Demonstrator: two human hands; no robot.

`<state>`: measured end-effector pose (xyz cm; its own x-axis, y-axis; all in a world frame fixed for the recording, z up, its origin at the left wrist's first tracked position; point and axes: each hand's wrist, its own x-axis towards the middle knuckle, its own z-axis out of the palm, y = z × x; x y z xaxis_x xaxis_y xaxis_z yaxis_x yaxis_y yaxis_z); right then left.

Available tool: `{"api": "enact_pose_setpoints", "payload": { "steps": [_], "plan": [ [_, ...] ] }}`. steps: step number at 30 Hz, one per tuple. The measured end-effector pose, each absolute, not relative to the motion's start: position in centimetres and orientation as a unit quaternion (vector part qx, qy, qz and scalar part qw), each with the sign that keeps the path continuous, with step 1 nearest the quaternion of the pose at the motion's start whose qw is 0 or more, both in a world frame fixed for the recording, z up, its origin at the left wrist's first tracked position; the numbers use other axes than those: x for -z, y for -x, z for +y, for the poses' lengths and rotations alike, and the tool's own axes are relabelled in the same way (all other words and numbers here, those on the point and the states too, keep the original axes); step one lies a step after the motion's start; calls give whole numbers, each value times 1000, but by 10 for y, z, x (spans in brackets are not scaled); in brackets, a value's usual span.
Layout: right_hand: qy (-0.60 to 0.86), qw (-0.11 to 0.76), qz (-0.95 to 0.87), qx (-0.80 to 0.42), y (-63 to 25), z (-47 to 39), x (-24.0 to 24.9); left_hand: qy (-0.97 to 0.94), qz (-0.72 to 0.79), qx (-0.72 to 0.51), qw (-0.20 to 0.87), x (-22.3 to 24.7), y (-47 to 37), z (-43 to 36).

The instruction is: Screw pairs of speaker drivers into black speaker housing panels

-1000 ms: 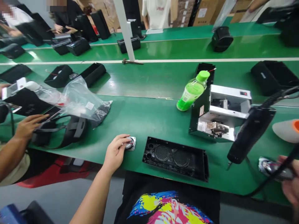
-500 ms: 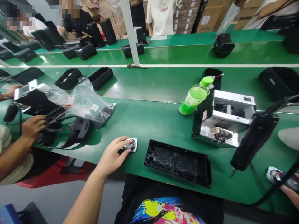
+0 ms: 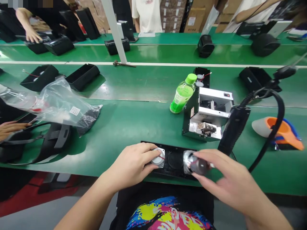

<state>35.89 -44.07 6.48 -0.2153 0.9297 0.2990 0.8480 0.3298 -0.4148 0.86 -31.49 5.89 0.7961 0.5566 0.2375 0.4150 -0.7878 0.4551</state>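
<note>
Left hand [image 3: 133, 164] pinching a speaker driver [image 3: 157, 158] over the left end of the black casing [image 3: 175, 160] on the green table [image 3: 134, 123], right hand [image 3: 230, 183] gripping a second driver [image 3: 199, 165] over its right part, silver-and-black machine [image 3: 214, 110] and bottle [image 3: 183, 95] beyond

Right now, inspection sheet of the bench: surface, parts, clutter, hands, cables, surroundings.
Surface: green benchtop, glossy.
Job's things: black housing; left speaker driver and right speaker driver over it, seating unclear.
Clutter: green-capped bottle, silver-and-black machine, clear plastic bag.
Left hand: fingers gripping the left speaker driver.
Right hand: fingers gripping the right speaker driver.
Cables: thick black cable curving beside the black handheld tool.
Surroundings: another person's hand across the bench, cartons behind.
</note>
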Motion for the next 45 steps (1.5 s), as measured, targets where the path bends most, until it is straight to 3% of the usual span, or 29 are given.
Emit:
{"api": "enact_pose_setpoints", "payload": {
  "steps": [6, 16, 28, 45],
  "plan": [
    [511, 178, -836, -91, -330, -400, -49, -941, 282, -147, 119, -48, -14, -309],
    [482, 63, -873, -35, -321, -385, -31, -945, 246, -135, 167, -37, -23, -299],
    [488, 29, -870, -73, -320, -385, -36, -949, 264, -37, 166, -49, -26, -297],
    [495, 39, -861, -113, -322, -383, -35, -945, 265, -39, 190, -46, -23, -295]
  ]
}}
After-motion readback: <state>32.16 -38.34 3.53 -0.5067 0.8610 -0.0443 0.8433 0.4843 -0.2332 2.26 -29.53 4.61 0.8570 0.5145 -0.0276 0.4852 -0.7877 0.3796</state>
